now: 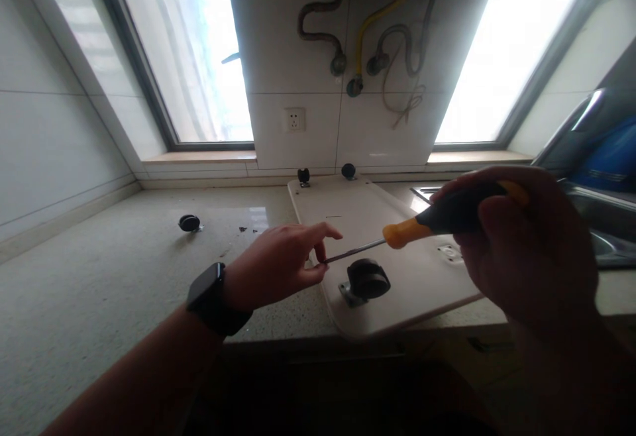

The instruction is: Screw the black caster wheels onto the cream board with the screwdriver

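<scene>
A screwdriver [407,229] with a black and yellow handle is wrapped in my right hand [529,244], its shaft pointing left. At the shaft's tip, the thumb and a finger of my left hand [288,257] are pinched together; anything small between them is too hard to see. Both hands are over a white board [330,214] lying on the counter. Just below the shaft, a black caster wheel [368,278] with a metal plate stands on the board's near corner. Two more casters, a left one [303,176] and a right one [348,170], stand at the board's far end.
A loose caster [189,223] lies on the speckled counter [134,290] at left, with small screws [242,229] nearby. A metal plate [450,254] sits on the board's right side. The sink [611,224] is at right. Pipes and a socket [295,119] are on the wall.
</scene>
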Demonstrator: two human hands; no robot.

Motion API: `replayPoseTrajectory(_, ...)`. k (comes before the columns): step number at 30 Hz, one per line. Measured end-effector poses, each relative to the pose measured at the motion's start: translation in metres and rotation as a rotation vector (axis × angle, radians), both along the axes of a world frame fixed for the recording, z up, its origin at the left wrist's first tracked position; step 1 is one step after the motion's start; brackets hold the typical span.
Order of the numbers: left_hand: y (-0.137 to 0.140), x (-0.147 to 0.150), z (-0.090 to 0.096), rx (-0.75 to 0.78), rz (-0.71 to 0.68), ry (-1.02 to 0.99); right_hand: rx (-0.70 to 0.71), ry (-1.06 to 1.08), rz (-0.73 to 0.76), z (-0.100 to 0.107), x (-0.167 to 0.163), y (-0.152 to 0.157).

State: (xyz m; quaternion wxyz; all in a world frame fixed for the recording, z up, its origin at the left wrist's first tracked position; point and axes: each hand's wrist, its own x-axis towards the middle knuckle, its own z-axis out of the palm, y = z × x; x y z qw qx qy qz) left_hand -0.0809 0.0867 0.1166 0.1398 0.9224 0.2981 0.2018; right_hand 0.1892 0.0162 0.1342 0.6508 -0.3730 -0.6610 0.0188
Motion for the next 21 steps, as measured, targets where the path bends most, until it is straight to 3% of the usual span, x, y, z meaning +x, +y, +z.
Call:
replayPoseTrajectory(4, 0.001, -0.001, 0.001, -0.118, -0.047, 0.006, 0.091, 0.035, 0.102, 0.022, -0.015, 0.013)
replayPoseTrajectory(10, 0.003, -0.004, 0.003, -0.198, -0.064, -0.045, 0.112, -0.109, 0.049, 0.044, -0.033, 0.021)
replayPoseTrajectory(16, 0.001, 0.001, 0.004, -0.271, -0.097, -0.179, 0.006, -0.188, 0.007, 0.067, -0.048, 0.03)
replayPoseTrajectory(21, 0.0, 0.008, -0.004, -0.341, -0.118, -0.237, -0.065, -0.306, 0.074, 0.073, -0.057, 0.042)
